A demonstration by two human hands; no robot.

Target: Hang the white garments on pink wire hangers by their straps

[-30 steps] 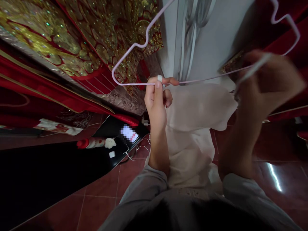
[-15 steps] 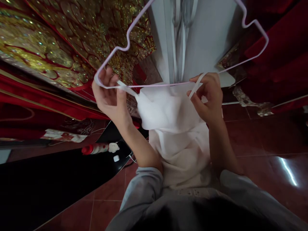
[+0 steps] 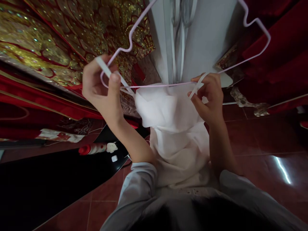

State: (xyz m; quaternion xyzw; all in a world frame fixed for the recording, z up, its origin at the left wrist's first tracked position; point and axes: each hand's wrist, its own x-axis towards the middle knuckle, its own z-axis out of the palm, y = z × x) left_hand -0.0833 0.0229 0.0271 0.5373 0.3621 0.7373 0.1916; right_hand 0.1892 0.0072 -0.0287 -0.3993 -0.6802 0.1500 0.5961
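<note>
My left hand (image 3: 102, 85) is closed, pinching a white strap (image 3: 103, 66) between thumb and fingers at the left corner of a pale lilac clothes hanger (image 3: 131, 38). That strap stretches across the hanger's corner down to a white garment (image 3: 166, 107), which hangs in loose folds below the hanger's bottom bar. On the other side, my right hand (image 3: 210, 96) is closed at the bar, with thumb and fingertips on a second white strap (image 3: 198, 86) crossing it. The hanger's top lies outside the view.
Red and gold sequinned clothes (image 3: 40, 45) hang on the left, and dark red fabric (image 3: 284, 48) on the right. A black table (image 3: 60, 183) at the lower left carries a red-capped bottle (image 3: 93, 149) and a small white case (image 3: 114, 158). Reddish tiles (image 3: 255, 138) cover the floor.
My left hand has moved left and slightly up, drawing the white strap out over the hanger's corner. My right hand has stayed almost in place on its strap.
</note>
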